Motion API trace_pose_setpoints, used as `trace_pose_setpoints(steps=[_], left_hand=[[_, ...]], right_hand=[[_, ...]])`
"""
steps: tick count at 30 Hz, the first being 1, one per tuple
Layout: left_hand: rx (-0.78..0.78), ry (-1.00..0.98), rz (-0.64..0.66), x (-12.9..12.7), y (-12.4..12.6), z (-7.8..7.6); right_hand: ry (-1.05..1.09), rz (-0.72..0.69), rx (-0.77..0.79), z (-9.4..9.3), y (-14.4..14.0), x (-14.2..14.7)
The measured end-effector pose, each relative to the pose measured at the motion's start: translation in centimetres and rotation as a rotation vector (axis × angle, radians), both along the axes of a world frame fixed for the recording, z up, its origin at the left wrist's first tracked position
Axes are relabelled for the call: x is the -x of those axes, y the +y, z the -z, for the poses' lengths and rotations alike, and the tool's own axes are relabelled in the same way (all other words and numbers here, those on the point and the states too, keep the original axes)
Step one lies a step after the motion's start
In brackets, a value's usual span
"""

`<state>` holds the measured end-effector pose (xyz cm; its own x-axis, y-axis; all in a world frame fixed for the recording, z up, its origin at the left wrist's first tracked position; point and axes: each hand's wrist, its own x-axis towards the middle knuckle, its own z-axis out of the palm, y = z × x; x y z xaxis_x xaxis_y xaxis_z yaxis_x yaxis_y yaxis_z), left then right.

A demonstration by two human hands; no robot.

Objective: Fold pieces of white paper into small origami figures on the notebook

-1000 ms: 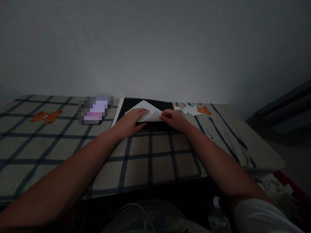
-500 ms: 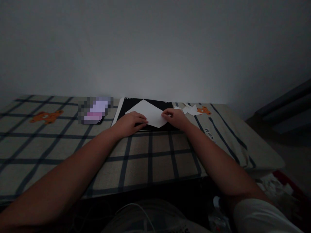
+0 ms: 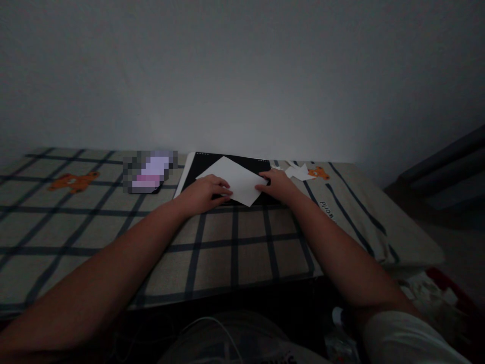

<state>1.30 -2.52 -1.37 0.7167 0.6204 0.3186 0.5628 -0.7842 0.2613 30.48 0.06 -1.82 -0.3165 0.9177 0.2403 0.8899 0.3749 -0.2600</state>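
A white paper sheet (image 3: 237, 179) lies flat, turned like a diamond, on a black mat (image 3: 200, 164) at the far side of the table. My left hand (image 3: 202, 192) rests palm down on the sheet's left corner, fingers curled onto it. My right hand (image 3: 278, 184) lies flat at the sheet's right corner, fingertips touching its edge. The sheet's near corner reaches just past the mat's front edge.
The table wears a checked cloth (image 3: 235, 242) with orange bear prints. A blurred pink and lilac object (image 3: 148, 172) lies left of the mat. White paper scraps (image 3: 299, 172) lie right of it. A pale wall stands close behind. A cable and clutter sit below the table's front edge.
The folded-over flap of the paper has been opened out, and the sheet now lies flat. My right hand moved slightly right and flattened at the sheet's corner; my left hand stayed.
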Motion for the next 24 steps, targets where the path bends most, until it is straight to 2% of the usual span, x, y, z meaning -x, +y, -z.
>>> trace_pose_setpoints(steps=[6,15,19,24], left_hand=[[-0.004,-0.002,-0.004,0.1,0.0,0.0],[-0.056,-0.052,-0.009,-0.2,-0.1,-0.3],[-0.096,-0.091,-0.064,-0.3,-0.3,-0.9],[-0.007,-0.029,-0.239,-0.3,-0.5,-1.3]], right_hand=[[0.044,0.044,0.024,-0.1,0.0,0.3],[0.275,-0.120,-0.040,-0.6,-0.1,0.3],[0.402,-0.140,0.045,-0.9,-0.4,0.5],[0.504,-0.140,0.241,-1.1,-0.9,0.9]])
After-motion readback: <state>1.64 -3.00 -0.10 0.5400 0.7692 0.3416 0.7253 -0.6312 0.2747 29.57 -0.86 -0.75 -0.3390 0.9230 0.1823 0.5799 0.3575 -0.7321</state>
